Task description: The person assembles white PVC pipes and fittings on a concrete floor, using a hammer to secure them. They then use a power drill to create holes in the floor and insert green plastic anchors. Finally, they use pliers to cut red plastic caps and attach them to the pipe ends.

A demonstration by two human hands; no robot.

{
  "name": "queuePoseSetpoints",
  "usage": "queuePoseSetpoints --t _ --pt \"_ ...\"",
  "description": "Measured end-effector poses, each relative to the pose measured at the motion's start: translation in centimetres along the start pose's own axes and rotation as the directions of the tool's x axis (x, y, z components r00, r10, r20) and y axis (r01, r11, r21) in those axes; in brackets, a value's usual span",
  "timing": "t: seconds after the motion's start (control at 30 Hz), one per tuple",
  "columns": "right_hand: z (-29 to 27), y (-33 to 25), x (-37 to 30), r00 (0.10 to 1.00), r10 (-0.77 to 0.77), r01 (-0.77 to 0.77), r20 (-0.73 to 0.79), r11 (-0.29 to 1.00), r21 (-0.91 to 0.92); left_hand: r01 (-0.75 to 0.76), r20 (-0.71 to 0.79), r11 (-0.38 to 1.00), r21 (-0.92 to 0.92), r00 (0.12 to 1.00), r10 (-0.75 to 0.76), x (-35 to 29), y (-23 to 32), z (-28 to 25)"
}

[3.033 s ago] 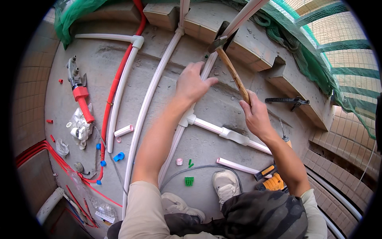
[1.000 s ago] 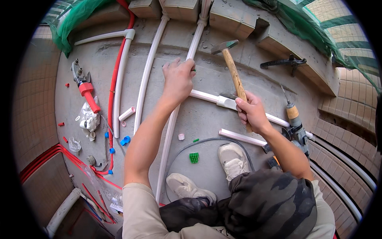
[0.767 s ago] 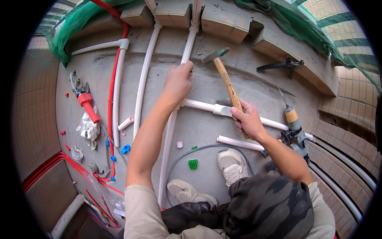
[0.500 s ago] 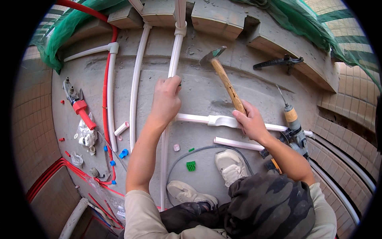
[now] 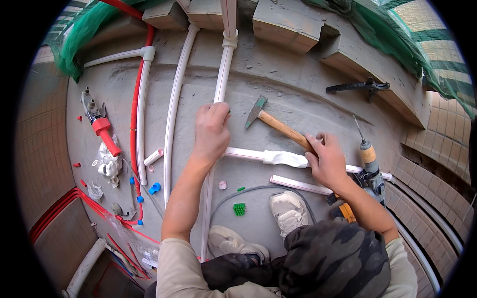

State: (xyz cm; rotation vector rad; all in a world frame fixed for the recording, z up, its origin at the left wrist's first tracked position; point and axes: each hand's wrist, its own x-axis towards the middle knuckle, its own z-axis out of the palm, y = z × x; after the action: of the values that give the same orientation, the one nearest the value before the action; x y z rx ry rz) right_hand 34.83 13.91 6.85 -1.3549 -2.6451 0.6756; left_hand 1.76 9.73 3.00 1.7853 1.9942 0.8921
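My right hand (image 5: 328, 158) is closed around the end of the wooden handle of a hammer (image 5: 283, 129). The hammer's steel head, with greenish paint, points left toward my other hand without touching it. My left hand (image 5: 212, 130) is closed in a pinch beside a white pipe (image 5: 222, 79) that runs up the grey wall. A bit of a small green plastic plug shows at its fingertips; the rest is hidden. Below the hands, a white pipe with a curved bridge fitting (image 5: 285, 159) crosses sideways.
A rotary drill (image 5: 370, 171) with a long bit lies at right, a black bracket-like tool (image 5: 355, 88) above it. Red-handled pipe cutters (image 5: 102, 126) lie left, by a red conduit (image 5: 134, 104). A cluster of green plugs (image 5: 239, 209) sits near my shoes, inside a grey cable loop.
The hammer has swung down and left, its head now lower and nearer my left hand. My left hand stays pinched by the pipe. The whole view has shifted slightly.
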Motion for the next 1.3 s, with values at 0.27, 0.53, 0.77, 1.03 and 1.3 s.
queuePoseSetpoints --t 0.27,0.53,0.77,1.03,1.3 --pt "1.7 -3.7 22.0 0.997 0.013 0.003 -0.078 0.978 0.208 0.052 -0.026 0.999 -0.002 0.998 -0.052 0.3 0.7 0.0" --pt "5.3 -2.3 28.5 0.997 -0.075 0.076 0.010 0.993 -0.094 -0.009 -0.090 0.977 0.215 0.996 0.029 0.3 1.0 0.8" --pt "4.6 -1.4 24.1 0.998 -0.044 0.048 -0.039 0.995 0.092 0.068 -0.213 0.997 0.035 0.975 -0.059 2.3 0.8 1.1" --pt "5.0 -1.6 28.9 0.993 -0.119 0.118 0.013 0.992 0.033 0.162 -0.120 0.917 -0.364 0.968 -0.219 2.7 2.8 1.6" --pt "5.4 -1.6 26.8 0.991 -0.074 0.081 -0.111 0.994 0.067 0.185 -0.299 0.920 -0.345 0.908 -0.294 4.3 1.9 1.6"
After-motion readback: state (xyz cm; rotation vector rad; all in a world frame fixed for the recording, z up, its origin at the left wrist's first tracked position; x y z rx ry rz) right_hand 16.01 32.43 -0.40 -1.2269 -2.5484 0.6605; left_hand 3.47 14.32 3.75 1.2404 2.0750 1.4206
